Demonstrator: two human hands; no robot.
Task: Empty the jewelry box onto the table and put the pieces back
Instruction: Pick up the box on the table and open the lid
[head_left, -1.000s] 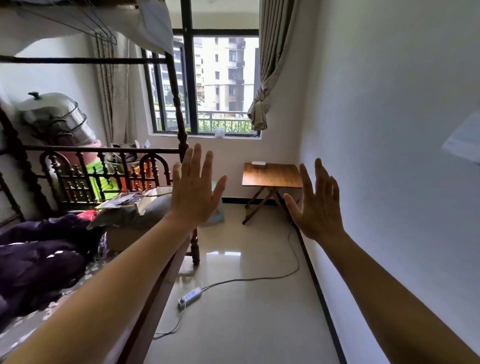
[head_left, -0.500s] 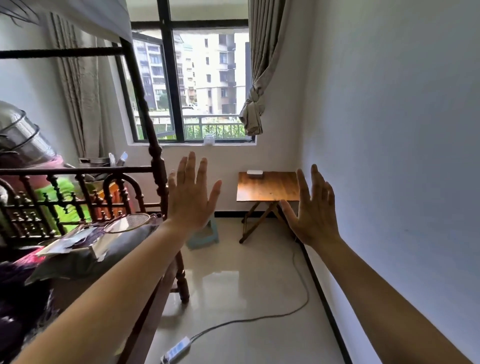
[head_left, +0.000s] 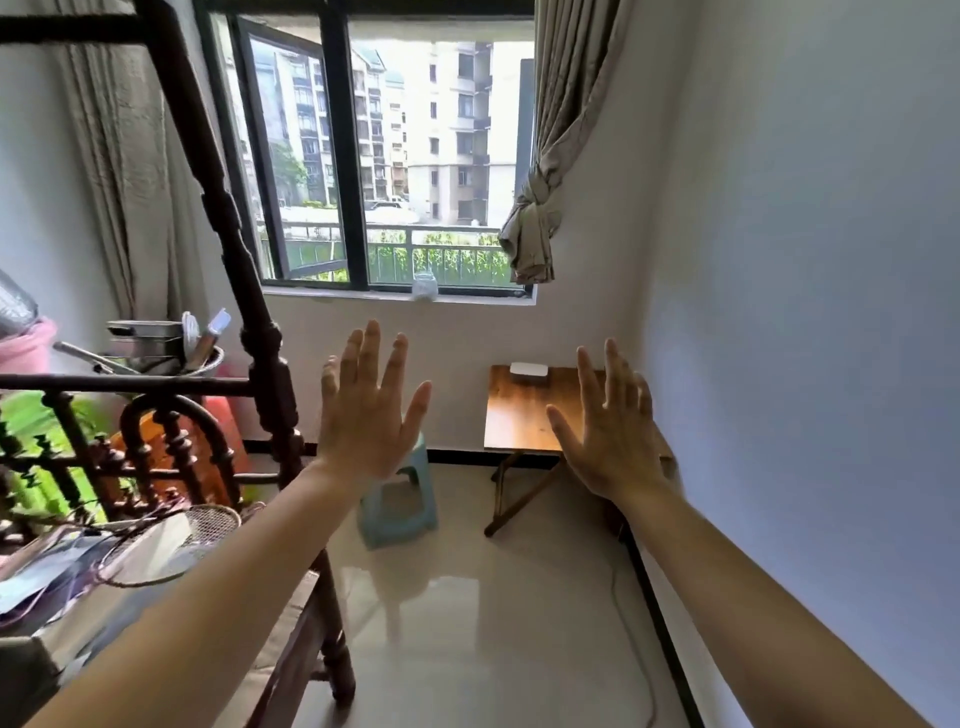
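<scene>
- A narrow bedroom: pale wall down the right, glossy tiled floor (head_left: 467, 623), a dark-framed window (head_left: 395, 156) at the far end with apartment blocks outside.
- Both hands are up in front of the camera, empty. The left hand (head_left: 370, 410) shows its back, fingers spread and pointing up, gripping nothing.
- The right hand (head_left: 613, 434) matches it on the right, open and flat, nothing held.
- Straight beyond the right hand stands the small wooden folding table (head_left: 519, 415), against the far wall in the right corner.
- On the table's far edge sits a small white box (head_left: 529, 371), presumably the jewelry box, lid down, its long axis running left to right.
- That's the key relation: the box lies ahead and slightly left of the right hand, well apart from both hands, and the right looks the nearer one. It's across open floor, so I'd say the task has not yet begun.
- Left of the table, a light blue plastic stool (head_left: 400, 509); nearer left, a dark wooden bed frame (head_left: 270, 395) with clutter on the bed.
- A knotted curtain (head_left: 540, 208) hangs at the window's right.
- No readable writing or brand anywhere.
</scene>
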